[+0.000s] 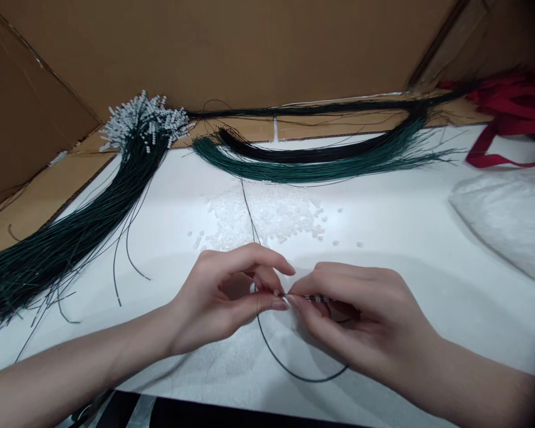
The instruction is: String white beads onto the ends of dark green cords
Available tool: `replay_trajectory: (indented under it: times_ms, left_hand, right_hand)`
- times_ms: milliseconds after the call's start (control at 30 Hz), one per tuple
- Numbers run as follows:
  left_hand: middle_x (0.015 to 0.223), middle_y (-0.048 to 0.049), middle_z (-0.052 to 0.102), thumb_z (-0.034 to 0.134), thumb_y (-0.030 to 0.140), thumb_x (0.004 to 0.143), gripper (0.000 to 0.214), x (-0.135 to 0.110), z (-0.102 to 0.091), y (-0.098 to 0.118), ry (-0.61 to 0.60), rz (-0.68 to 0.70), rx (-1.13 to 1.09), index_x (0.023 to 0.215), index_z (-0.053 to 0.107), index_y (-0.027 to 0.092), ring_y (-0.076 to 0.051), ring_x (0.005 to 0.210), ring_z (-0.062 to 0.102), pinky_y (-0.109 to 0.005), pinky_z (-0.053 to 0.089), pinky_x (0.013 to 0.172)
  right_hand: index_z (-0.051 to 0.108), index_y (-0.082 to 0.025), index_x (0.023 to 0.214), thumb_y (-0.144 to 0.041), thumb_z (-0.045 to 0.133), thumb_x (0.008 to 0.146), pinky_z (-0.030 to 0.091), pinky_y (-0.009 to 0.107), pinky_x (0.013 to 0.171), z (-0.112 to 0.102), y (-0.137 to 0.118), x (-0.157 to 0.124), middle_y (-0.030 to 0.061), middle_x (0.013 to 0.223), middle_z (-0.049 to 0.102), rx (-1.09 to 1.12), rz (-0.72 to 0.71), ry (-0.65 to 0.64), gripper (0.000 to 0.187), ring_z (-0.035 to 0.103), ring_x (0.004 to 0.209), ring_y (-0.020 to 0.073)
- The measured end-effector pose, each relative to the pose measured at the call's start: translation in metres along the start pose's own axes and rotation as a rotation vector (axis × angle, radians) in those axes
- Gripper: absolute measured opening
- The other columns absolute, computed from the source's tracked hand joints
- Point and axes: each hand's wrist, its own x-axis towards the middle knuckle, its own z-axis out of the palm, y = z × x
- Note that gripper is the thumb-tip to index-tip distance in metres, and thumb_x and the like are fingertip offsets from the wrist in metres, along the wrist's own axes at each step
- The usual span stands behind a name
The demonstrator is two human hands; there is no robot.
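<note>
A white table (428, 238) sits inside brown cardboard walls (232, 47). Three cord bundles lie on it: a bead-tipped bundle (84, 226) at left, a green bundle (321, 166) and a black bundle (294, 154) at the far side. One scatter of clear beads (267, 217) lies in the middle. Near, the left hand (223, 297) and right hand (352, 315) pinch a single black cord (294, 371) between fingertips.

Bright overhead light glares off the white table (405, 220) at frame centre, my hands cast soft shadows below, and the edges bend and blur.
</note>
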Motion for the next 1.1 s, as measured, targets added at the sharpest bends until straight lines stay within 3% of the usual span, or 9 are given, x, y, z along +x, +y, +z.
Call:
replay_trajectory:
  times_ms: [1100]
  left_hand:
    - [0.086, -0.0035, 0.073, 0.071, 0.02, 0.085, 0.022, -0.0001, -0.0009, 0.0058, 0.014, 0.071, 0.201, 0.106, 0.064, 0.018, -0.016, 0.08, 0.072, -0.021, 0.06, 0.076]
  right_hand:
    - [0.064, -0.018, 0.078, -0.005, 0.055, 0.086, 0.033, 0.021, 0.048, 0.0011, 0.0014, 0.0008, -0.0035, 0.06, 0.047, -0.032, -0.001, -0.017, 0.017, 0.043, 0.052, 0.0077]
